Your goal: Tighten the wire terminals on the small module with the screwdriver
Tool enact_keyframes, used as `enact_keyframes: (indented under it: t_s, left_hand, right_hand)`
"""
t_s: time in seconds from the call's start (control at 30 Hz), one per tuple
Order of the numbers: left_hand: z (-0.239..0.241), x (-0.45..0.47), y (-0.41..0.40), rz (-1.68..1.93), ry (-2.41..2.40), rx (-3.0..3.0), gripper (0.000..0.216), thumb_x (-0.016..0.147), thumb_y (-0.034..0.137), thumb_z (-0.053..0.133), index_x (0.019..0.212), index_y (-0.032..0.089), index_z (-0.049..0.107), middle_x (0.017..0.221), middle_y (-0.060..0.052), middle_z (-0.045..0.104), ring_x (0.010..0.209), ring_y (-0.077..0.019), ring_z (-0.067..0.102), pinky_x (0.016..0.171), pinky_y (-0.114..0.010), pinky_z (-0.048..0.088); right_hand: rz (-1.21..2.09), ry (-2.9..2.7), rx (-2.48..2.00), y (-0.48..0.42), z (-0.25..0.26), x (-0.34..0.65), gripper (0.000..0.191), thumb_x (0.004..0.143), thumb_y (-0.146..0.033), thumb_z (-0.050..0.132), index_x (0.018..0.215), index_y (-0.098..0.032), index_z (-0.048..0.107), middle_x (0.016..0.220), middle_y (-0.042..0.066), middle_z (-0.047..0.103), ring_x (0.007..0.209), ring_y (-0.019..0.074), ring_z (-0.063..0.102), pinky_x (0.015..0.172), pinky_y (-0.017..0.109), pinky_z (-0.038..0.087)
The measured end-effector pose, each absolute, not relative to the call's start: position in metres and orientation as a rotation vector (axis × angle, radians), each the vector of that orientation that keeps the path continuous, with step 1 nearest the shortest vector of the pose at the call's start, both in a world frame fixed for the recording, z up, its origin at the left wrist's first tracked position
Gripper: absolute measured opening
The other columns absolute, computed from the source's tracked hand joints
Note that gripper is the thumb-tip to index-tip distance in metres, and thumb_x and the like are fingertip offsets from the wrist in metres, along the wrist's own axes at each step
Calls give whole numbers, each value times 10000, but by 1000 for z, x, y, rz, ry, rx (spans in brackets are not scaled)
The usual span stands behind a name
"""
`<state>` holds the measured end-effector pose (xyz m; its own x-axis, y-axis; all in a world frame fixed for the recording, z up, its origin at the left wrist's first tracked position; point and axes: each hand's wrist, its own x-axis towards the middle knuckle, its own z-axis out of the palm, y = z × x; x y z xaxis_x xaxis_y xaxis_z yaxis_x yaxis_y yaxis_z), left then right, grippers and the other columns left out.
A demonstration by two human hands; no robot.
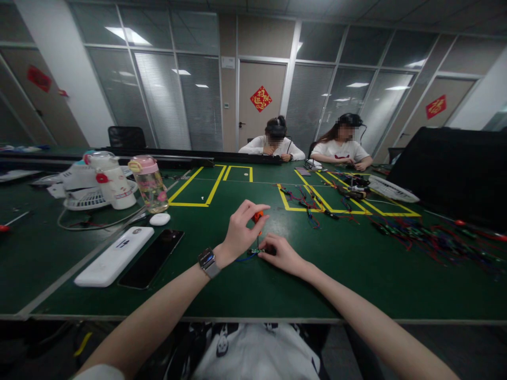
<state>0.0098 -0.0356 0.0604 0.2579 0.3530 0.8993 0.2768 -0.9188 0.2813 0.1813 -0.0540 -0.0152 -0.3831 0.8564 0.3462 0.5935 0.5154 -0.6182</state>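
Observation:
My left hand (240, 231), with a watch on its wrist, is closed round the orange handle of a small screwdriver (257, 216) held upright. The tool's tip points down onto a small dark part with blue wires (252, 253) on the green table (348, 274). Beside it, my right hand (280, 252) rests on the table with its fingers pinched on that part, holding it down.
A white power bank (114, 256) and a black phone (152, 257) lie to the left, a white earbud case (160, 219) behind them. Bottles (150, 183) and a fan (89, 195) stand far left. Wired parts (435, 237) lie scattered right. Two people sit across the table.

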Motion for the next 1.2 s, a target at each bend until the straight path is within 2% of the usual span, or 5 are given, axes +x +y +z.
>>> enact_keyframes:
  t_s: [0.13,0.43,0.73,0.97,1.2]
  left_hand:
    - [60,9,-35,1786,587,2419,150,947,237,569,1070,194,644,875,-21,584,789,-138,574,692,-262,490]
    - [52,11,-35,1758,509,2400,326,1003,152,379,1280,188,546,1119,-83,647,987,-156,633,871,-316,521]
    - [51,14,-35,1806,493,2448,195,962,191,530,1152,202,571,997,-42,628,913,-150,615,787,-275,524]
    - [54,12,-36,1860,552,2476,130,927,275,609,1034,201,619,866,-9,529,756,-126,552,645,-234,487]
    - [50,11,-36,1726,525,2404,299,1004,176,364,1214,192,576,1133,-81,599,951,-157,627,837,-307,532]
  right_hand:
    - [525,-2115,-1185,-54,-15,181,72,769,-134,697,828,-168,674,776,3,558,666,129,528,636,256,427]
    - [532,-2122,-1180,-56,-11,181,62,772,-132,692,816,-162,662,779,9,560,681,136,530,655,264,433]
    - [545,-2124,-1184,-54,-13,181,74,763,-123,692,816,-155,651,773,1,545,655,123,515,620,247,409]
    - [536,-2120,-1191,-56,-13,180,70,766,-125,692,808,-160,650,779,2,549,663,126,519,623,249,411]
    - [542,-2127,-1184,-57,-10,180,67,765,-117,689,809,-155,655,785,10,561,672,132,527,636,254,423]
